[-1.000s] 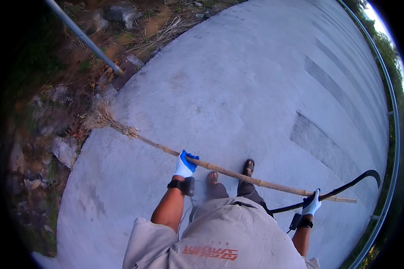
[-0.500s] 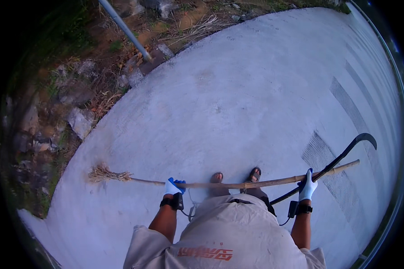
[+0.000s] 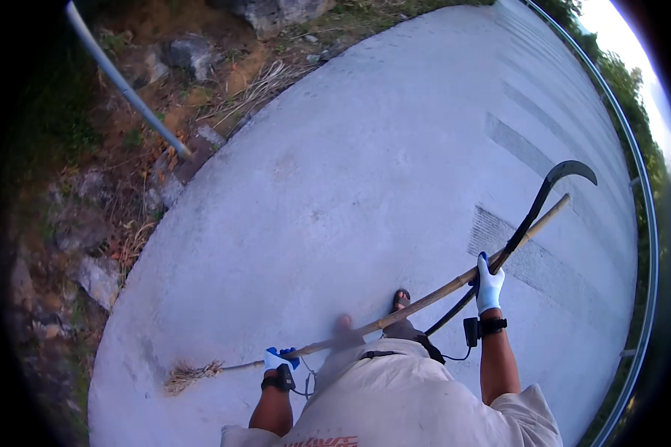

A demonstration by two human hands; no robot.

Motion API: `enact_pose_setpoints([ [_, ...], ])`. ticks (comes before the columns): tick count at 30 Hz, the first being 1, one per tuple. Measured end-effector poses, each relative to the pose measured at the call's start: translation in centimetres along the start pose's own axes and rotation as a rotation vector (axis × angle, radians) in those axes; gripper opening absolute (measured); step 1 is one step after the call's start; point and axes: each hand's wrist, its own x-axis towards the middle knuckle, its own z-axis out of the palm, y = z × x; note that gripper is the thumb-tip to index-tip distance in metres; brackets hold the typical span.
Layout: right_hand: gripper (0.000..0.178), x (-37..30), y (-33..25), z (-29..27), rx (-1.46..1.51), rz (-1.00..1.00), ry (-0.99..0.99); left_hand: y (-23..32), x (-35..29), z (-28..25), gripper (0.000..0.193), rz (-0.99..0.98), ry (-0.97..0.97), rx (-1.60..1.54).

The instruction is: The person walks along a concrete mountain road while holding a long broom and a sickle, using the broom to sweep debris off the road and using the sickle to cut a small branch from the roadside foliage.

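A broom with a long bamboo handle (image 3: 417,306) slants across in front of my waist, its straw head (image 3: 191,377) at the lower left and its bare end at the upper right. My left hand (image 3: 282,360), in a white and blue glove, is closed round the handle close to the straw head. Further up, my gloved right hand (image 3: 489,286) grips both the broom handle and a long dark sickle (image 3: 529,216). The sickle's hooked blade rises beyond that hand, above the bamboo end, and its lower shaft passes below the handle towards my hip.
Pale concrete road (image 3: 335,186) lies underfoot, with dark grooved strips (image 3: 525,145) on the right. Rocks (image 3: 99,281), dry stalks and soil border the left edge, where a metal post (image 3: 127,86) stands. A metal guardrail (image 3: 641,175) runs along the right side.
The broom has tilted: my right hand has risen with the sickle and handle end, while my left hand has dropped with the straw head. The view has swung, showing more guardrail and sky.
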Motion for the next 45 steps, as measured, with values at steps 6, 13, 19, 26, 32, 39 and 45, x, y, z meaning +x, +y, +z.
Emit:
enact_pose_setpoints([
  [6, 0.030, -4.3, -0.9, -7.7, 0.053, 0.025, 0.306, -0.7, 0.9, 8.3, 0.021, -0.015, -0.094, 0.297],
  [13, 0.031, -7.8, 2.8, -16.1, 0.123, 0.079, 0.663, -6.7, -4.7, 18.8, 0.028, 0.015, -0.412, 0.527],
  [19, 0.031, -7.3, 6.4, -20.4, 0.212, 0.128, 0.685, -11.0, -8.6, 22.7, 0.033, 0.053, -0.630, 0.562],
  [26, 0.036, -4.2, 11.5, -22.6, 0.176, 0.237, 0.631, -13.2, -7.6, 21.8, 0.030, 0.170, -0.395, 0.626],
  [32, 0.031, 0.9, 11.6, -26.0, 0.152, 0.300, 0.591, -16.7, -8.0, 17.5, 0.028, 0.158, -0.146, 0.599],
  [39, 0.025, 13.5, 6.4, -31.0, 0.137, 0.236, 0.435, -24.6, -10.4, 15.4, 0.022, -0.054, -0.078, 0.430],
  [45, 0.023, 21.3, 2.2, -30.5, 0.107, 0.101, 0.386, -29.0, -9.8, 18.1, 0.027, -0.133, -0.079, 0.413],
])
